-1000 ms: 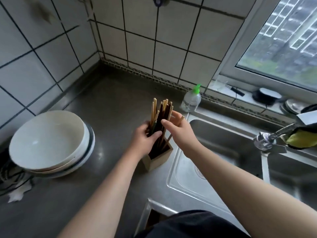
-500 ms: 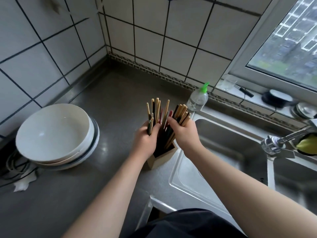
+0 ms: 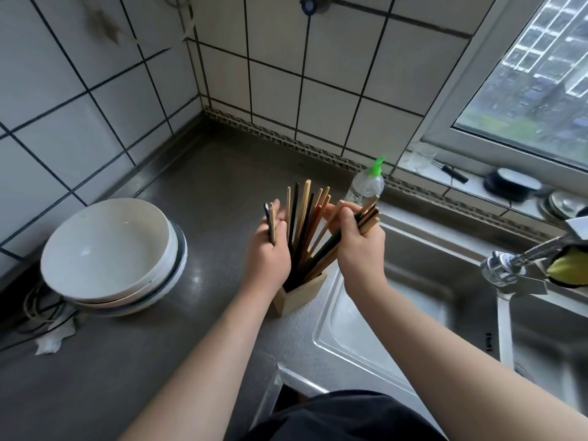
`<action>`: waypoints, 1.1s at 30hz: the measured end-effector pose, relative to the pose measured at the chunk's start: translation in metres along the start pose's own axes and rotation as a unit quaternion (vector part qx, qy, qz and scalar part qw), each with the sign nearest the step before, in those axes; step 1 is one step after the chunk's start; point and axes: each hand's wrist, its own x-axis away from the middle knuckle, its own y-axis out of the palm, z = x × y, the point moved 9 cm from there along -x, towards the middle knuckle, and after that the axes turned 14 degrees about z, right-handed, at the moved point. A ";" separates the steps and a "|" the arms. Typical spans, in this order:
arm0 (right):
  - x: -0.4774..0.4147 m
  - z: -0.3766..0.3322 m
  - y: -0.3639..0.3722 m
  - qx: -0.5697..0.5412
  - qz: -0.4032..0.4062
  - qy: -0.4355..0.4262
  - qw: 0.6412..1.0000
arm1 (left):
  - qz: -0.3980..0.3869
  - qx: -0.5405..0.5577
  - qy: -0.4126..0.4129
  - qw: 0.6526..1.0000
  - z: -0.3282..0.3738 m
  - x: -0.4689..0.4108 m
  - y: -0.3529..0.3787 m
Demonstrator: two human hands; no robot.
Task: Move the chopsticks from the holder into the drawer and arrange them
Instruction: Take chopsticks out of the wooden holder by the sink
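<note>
A square wooden holder (image 3: 300,296) stands on the steel counter beside the sink, full of chopsticks (image 3: 302,214) in pale wood, black and red that fan upward. My left hand (image 3: 269,249) wraps the left side of the bundle, with a couple of sticks between its fingers. My right hand (image 3: 358,243) grips several chopsticks on the right side, splaying them toward the sink. The sticks' lower ends still sit in the holder. An open drawer edge (image 3: 280,386) shows below the counter front, its inside hidden by my body.
Stacked white bowls (image 3: 111,253) sit on the counter at left, above cables (image 3: 38,310) and a paper scrap. A green-capped soap bottle (image 3: 366,186) stands behind the holder. The sink basin (image 3: 397,316) and faucet (image 3: 509,268) lie to the right, under the window sill.
Both hands closed further around the bundle and spread it apart; my right hand pulled several sticks rightward and my left hand separated a couple at the left.
</note>
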 end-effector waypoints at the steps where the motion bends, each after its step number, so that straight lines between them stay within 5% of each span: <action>1: -0.001 -0.006 -0.004 -0.002 0.010 -0.009 1.000 | 0.007 0.009 0.007 1.000 0.007 0.001 -0.003; 20: -0.017 -0.126 -0.062 -0.217 0.051 -0.074 0.972 | -0.007 0.117 0.171 0.978 0.166 0.016 -0.036; 33: 0.009 -0.160 -0.200 -0.251 0.173 -0.179 0.935 | -0.243 0.221 0.172 0.929 0.203 0.095 0.073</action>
